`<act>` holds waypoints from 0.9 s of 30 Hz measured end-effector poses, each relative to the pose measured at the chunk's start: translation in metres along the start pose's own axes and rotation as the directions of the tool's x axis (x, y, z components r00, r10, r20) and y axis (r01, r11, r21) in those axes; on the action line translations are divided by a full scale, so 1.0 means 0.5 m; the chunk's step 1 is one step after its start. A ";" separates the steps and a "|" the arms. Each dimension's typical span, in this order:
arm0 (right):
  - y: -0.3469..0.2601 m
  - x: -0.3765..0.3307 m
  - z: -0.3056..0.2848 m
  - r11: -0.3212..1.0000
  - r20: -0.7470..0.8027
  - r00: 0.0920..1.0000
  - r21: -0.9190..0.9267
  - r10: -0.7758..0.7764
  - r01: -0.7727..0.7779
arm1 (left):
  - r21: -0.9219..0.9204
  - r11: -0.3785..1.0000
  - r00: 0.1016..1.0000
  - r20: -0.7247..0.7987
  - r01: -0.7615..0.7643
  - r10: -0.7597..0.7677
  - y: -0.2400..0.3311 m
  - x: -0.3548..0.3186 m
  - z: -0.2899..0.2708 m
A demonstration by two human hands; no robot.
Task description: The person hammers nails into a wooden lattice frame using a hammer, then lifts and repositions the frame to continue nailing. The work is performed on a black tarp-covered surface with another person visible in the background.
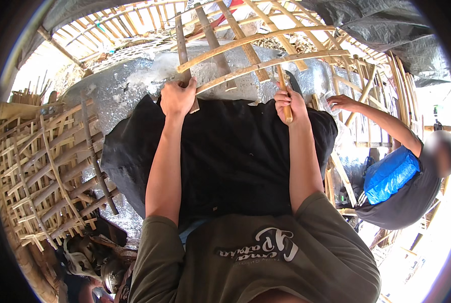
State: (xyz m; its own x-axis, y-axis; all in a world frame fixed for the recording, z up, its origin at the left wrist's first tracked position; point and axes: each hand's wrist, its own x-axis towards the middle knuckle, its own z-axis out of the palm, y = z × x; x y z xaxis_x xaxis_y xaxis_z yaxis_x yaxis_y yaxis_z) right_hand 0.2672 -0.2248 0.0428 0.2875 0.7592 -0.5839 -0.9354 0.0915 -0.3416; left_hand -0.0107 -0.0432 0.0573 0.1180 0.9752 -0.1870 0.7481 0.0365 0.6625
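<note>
Bamboo strips [256, 50], bent into long curves and crossed by darker slats, lie over a silvery sheet [129, 86] at the far edge of a black cloth [225, 151] spread across the person's lap. Left hand [178, 97] is clamped round one dark upright slat [182, 50] where it meets a curved strip. Right hand [289, 103] is closed on the wooden handle of a knife [284, 96], its tip up against the lower curved strip. Woven bamboo lattice panels [48, 161] stand to the left. On the right another person's hand [339, 102] touches the bamboo frame.
</note>
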 end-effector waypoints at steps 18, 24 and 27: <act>-0.006 0.007 -0.023 0.926 0.079 0.990 0.368 -0.115 0.078 | -0.179 0.979 0.994 0.065 0.098 -0.088 -0.030 0.027 0.022; -0.007 0.008 -0.023 0.939 0.072 0.992 0.336 -0.099 0.069 | -0.332 0.942 0.998 0.003 0.055 -0.058 0.006 0.013 -0.114; 0.000 0.011 -0.025 0.941 0.076 0.994 0.333 -0.084 0.055 | -0.387 0.922 0.998 -0.066 -0.010 -0.017 -0.020 0.018 -0.195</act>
State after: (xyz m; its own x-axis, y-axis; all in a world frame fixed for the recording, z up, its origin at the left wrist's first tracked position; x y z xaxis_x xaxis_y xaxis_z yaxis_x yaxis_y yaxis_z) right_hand 0.2713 -0.2288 0.0304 0.3490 0.7953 -0.4957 -0.9334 0.3424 -0.1078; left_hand -0.0809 -0.0136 0.1195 0.0622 0.9867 -0.1501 0.4358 0.1084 0.8935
